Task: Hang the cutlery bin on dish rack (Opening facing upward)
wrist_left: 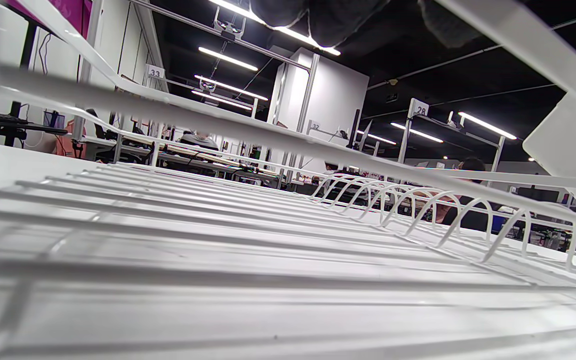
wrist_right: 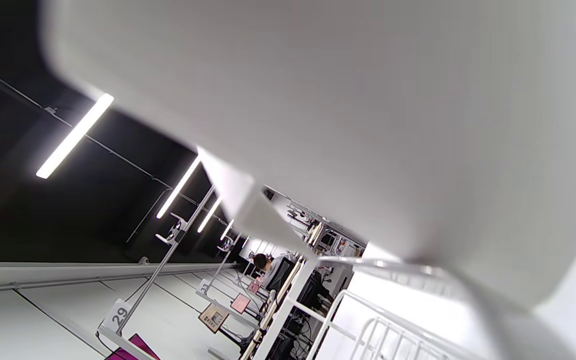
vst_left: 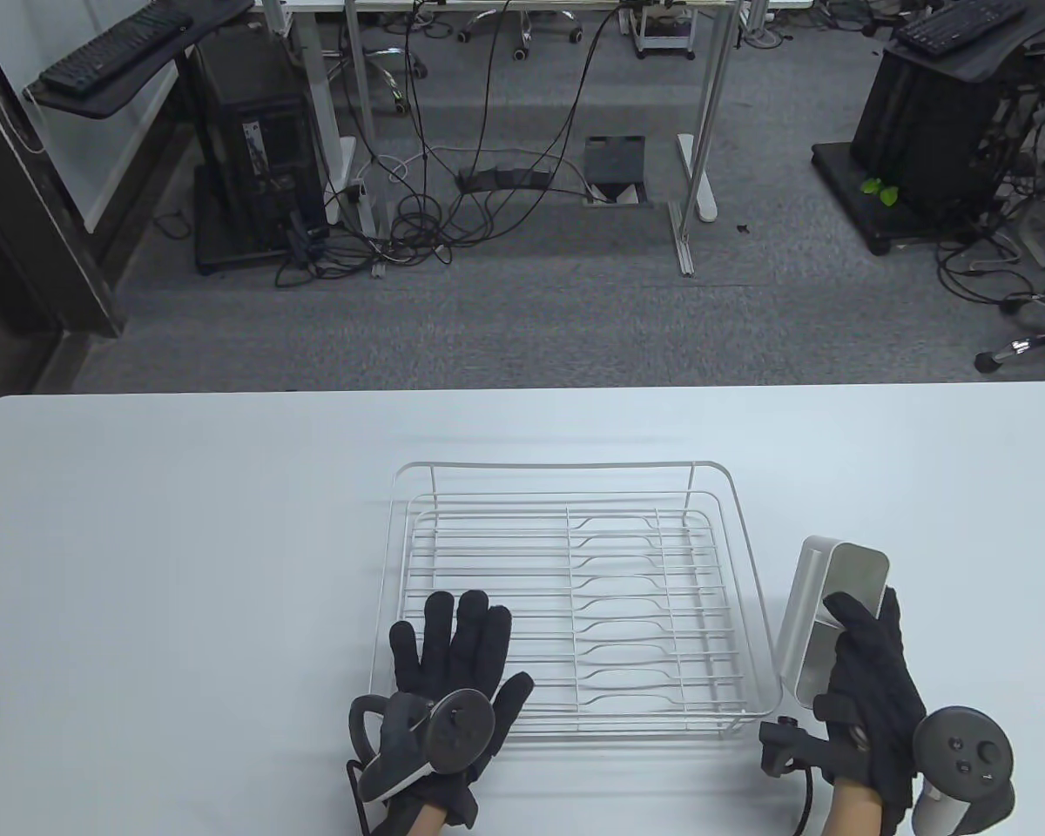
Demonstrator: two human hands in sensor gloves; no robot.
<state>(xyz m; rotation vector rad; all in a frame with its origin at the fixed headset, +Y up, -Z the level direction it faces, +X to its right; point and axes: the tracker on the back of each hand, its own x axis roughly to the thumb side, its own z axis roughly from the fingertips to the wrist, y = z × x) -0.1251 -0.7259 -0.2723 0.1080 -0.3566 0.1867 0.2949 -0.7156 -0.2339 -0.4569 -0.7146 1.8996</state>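
A white wire dish rack sits in the middle of the table. A white cutlery bin stands just outside the rack's right rim, close against it; I cannot tell whether it hooks on. My right hand grips the bin from the near side. My left hand rests flat with spread fingers on the rack's near left corner. In the left wrist view the rack's wires fill the frame and the bin shows at the right. In the right wrist view the bin fills most of the frame, with the rack's rim below.
The white table stretches left of the rack and behind it; its far edge runs above the rack. Beyond it lie grey floor, cables and desks.
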